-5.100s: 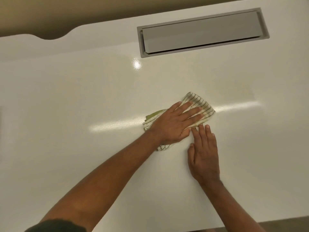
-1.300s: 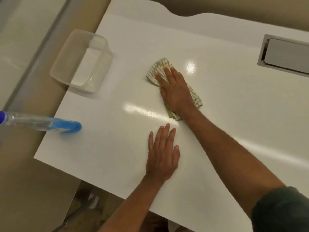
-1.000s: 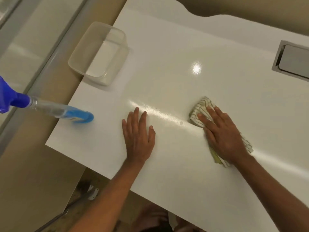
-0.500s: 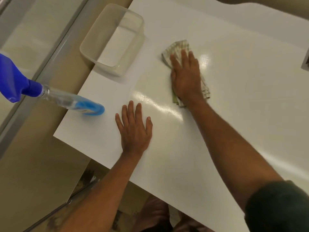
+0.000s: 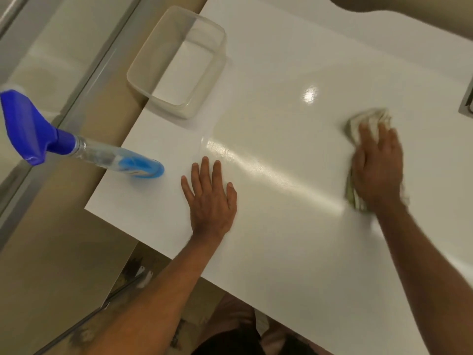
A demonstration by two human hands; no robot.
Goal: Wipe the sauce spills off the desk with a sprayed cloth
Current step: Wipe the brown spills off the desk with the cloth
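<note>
A striped green-and-white cloth [image 5: 368, 119] lies on the glossy white desk [image 5: 281, 226] at the right. My right hand [image 5: 376, 167] presses flat on it with straight fingers, covering most of it; both are blurred by motion. My left hand [image 5: 210, 198] rests flat on the desk near its front left edge, fingers spread and holding nothing. A spray bottle [image 5: 84, 152] with a blue trigger head and blue liquid stands at the desk's left edge. I see no sauce spots on the shiny surface.
A clear plastic container [image 5: 179, 62], with nothing in it, sits at the desk's far left corner. A grey cable hatch [image 5: 467, 103] shows at the right border. A glass partition [image 5: 38, 73] runs along the left, beyond the desk's edge.
My right hand has swept the cloth from near the container to the right side of the desk. The left hand stays flat in the same spot.
</note>
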